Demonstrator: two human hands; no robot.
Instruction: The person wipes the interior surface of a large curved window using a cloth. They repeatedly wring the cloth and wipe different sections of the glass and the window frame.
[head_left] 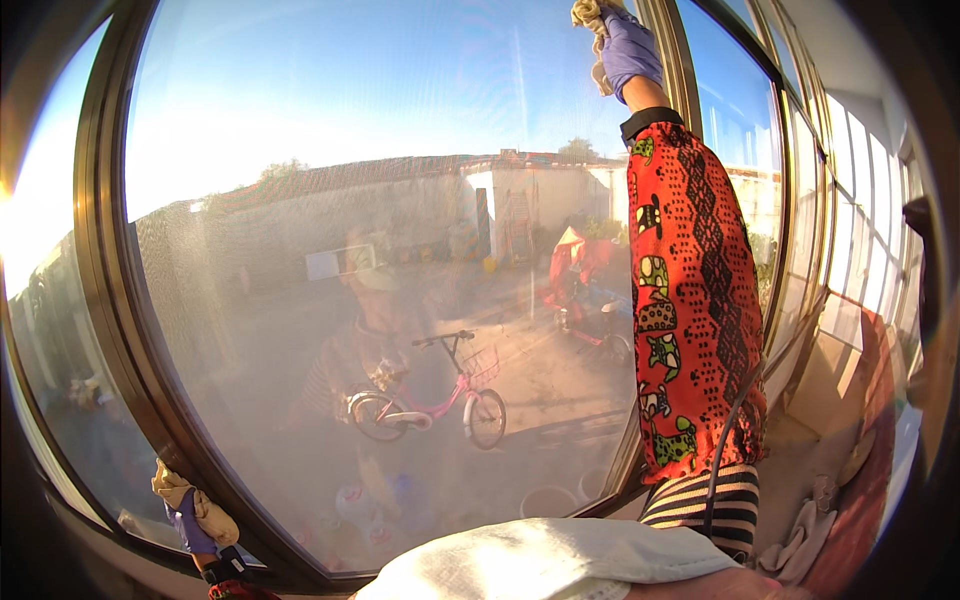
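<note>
A large window pane [380, 130] in a brown metal frame [98, 190] fills the view. High up, near the pane's upper right edge, my right hand [630, 48] in a purple glove is closed on a crumpled tan cloth [600, 72]. That arm is stretched upward in a red patterned sleeve cover. At the lower left, my gloved left hand [192, 528] grips another tan cloth [205, 512] beside the frame's lower left upright. Its fingers are partly covered by the cloth. A faint reflection of a person shows in the glass.
Through the glass stand a pink bicycle [440, 400], a red-covered vehicle [585, 270] and a yard wall [400, 215]. Indoors at the right, a grey cloth [805, 540] lies low beside a reddish-brown surface [868, 430]. A dark cord [722, 440] hangs along my right arm.
</note>
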